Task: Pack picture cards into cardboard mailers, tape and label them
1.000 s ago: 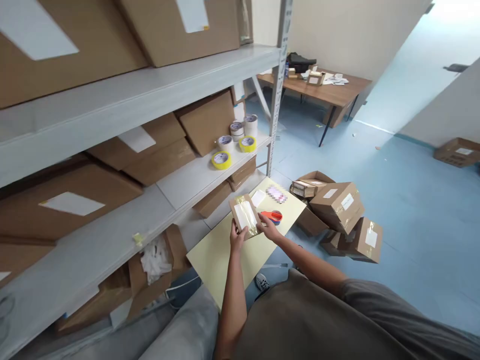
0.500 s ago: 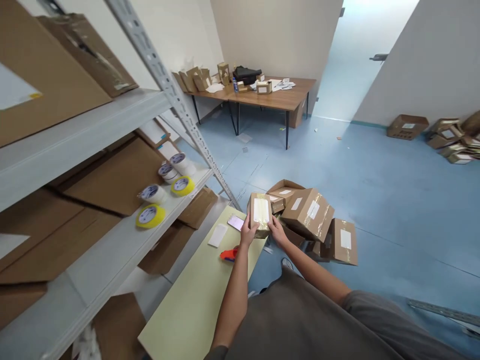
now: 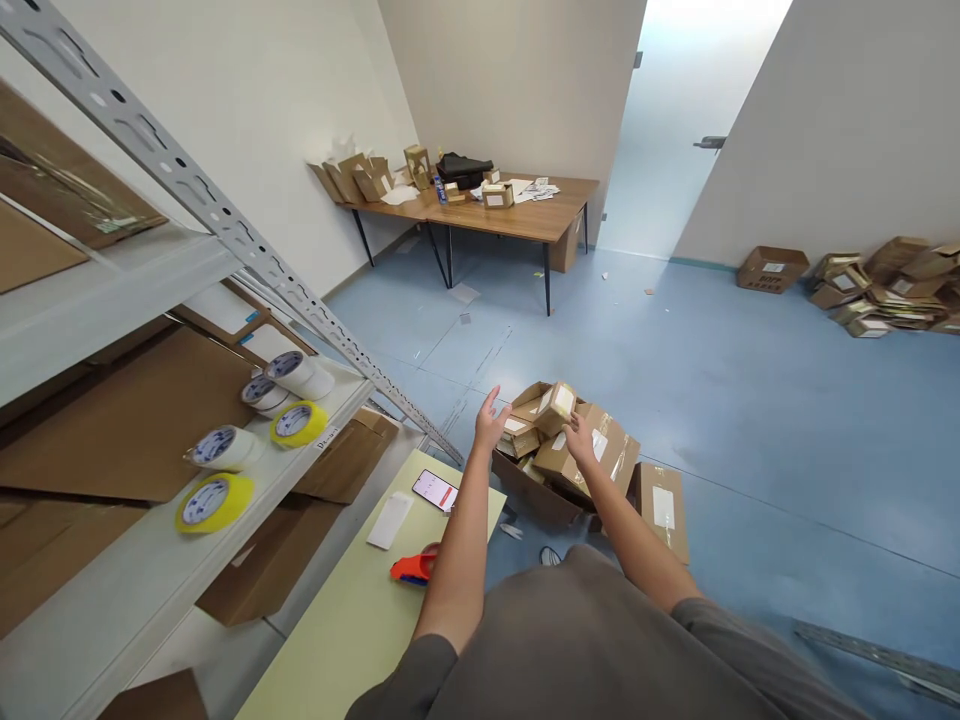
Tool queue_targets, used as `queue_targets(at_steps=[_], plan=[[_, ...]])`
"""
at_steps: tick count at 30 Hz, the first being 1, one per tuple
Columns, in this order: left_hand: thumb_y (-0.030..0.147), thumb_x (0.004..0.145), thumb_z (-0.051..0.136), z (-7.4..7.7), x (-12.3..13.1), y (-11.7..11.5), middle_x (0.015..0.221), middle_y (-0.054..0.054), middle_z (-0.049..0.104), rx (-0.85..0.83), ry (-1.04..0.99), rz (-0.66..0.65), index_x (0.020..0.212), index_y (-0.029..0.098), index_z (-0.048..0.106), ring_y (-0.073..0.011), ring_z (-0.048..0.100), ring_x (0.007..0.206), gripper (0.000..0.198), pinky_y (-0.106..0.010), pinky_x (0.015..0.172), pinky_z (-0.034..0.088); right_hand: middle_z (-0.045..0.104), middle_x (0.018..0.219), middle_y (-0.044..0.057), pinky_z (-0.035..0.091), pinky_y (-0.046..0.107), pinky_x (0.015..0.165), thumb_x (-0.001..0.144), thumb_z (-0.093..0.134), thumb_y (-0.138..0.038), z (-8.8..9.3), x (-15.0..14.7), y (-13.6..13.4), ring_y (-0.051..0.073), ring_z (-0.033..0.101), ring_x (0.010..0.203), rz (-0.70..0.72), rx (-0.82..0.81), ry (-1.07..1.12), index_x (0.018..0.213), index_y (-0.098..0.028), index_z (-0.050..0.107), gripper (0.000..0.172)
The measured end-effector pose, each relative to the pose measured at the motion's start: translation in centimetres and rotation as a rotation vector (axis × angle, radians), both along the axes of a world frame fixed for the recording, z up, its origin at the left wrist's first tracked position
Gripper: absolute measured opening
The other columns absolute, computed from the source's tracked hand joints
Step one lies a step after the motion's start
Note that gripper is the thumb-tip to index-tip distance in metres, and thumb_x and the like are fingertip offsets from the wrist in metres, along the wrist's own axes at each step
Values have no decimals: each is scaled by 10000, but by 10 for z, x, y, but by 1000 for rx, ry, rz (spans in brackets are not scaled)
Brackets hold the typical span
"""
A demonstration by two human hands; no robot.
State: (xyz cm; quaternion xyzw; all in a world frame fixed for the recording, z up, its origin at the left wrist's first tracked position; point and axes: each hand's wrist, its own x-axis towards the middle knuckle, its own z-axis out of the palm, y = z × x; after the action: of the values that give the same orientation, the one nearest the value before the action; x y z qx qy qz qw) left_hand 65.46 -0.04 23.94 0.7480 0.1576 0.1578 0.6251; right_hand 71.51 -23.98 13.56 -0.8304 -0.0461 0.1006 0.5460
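Observation:
A small taped cardboard box [image 3: 553,408] with a white label lies tilted at the top of a pile of boxes, or just above it; I cannot tell whether it rests there. My right hand [image 3: 580,440] is at its lower right corner, fingers stretched toward it and not wrapped round it. To the left of the box, my left hand [image 3: 491,422] is open with fingers apart, holding nothing. Under the small box are a larger labelled carton [image 3: 619,440] and another small box [image 3: 517,437], in an open carton [image 3: 529,488].
A pale yellow table [image 3: 337,600] at my left bears a phone [image 3: 435,490], a white slip [image 3: 390,520] and an orange tape dispenser [image 3: 412,568]. Tape rolls [image 3: 215,502] stand on the metal shelf [image 3: 150,580]. A brown table [image 3: 510,215] and more cartons [image 3: 772,268] are farther off.
The small box has moved from between both hands above the yellow table to the pile on the right. My left hand has let go, and the hands have spread apart. The view has shifted right.

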Motion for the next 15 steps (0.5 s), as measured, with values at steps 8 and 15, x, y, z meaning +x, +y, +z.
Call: queue_targets(at_steps=[8,15], plan=[[310,917,707,-16,-37,12,1603,-129,547,-35,40,116,1512,232,591,-300,452,1529,611,-449,1232,413,628,1503,162,501,521,1138,874,536,-372,34,-3,30,336,625,1335,16,90,18,1521,-192,551,671],[326,926,717,-14,-97,45,1591,-138,557,-70,13,228,1493,227,613,-313,475,1510,585,-461,1227,423,619,1518,149,459,536,1173,884,585,-428,52,-31,75,352,598,1356,136,102,-80,1487,-211,601,641]])
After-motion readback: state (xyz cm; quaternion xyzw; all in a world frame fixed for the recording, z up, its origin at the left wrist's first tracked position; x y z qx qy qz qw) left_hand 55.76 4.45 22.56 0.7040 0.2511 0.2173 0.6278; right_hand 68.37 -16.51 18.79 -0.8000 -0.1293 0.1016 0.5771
